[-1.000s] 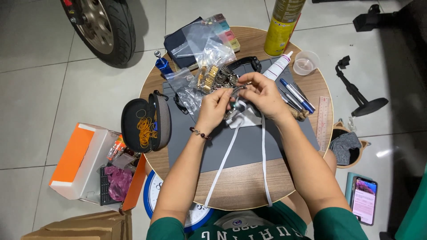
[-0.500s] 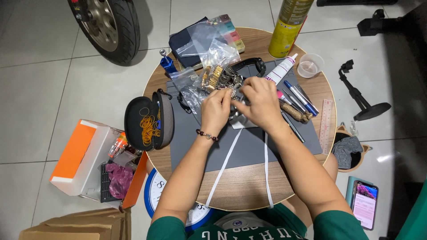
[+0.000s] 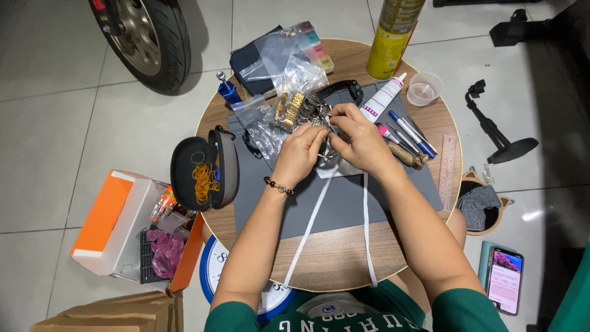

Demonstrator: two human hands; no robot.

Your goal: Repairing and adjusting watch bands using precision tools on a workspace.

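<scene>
Tabletop (image 3: 344, 267) of round wood is carrying everything, with a grey mat (image 3: 344, 203) lying across its middle. Beyond the far edge a scooter tyre (image 3: 150, 37) is standing on the tiles, and an orange-and-white box (image 3: 117, 221) is sitting on the floor to the left. A tall yellow spray can (image 3: 393, 37) is rising at the table's far rim. An open black case (image 3: 203, 172) is showing orange rubber bands just left of the mat. Both hands are meeting over the mat's far end: the left hand (image 3: 300, 154) and right hand (image 3: 362, 142) are pinching a small metal watch piece (image 3: 326, 147) between closed fingers, mostly hiding it. Clear bags of metal watch bands (image 3: 289, 107) are lying just beyond the knuckles. Pens (image 3: 409, 132) are resting just right of the right hand.
</scene>
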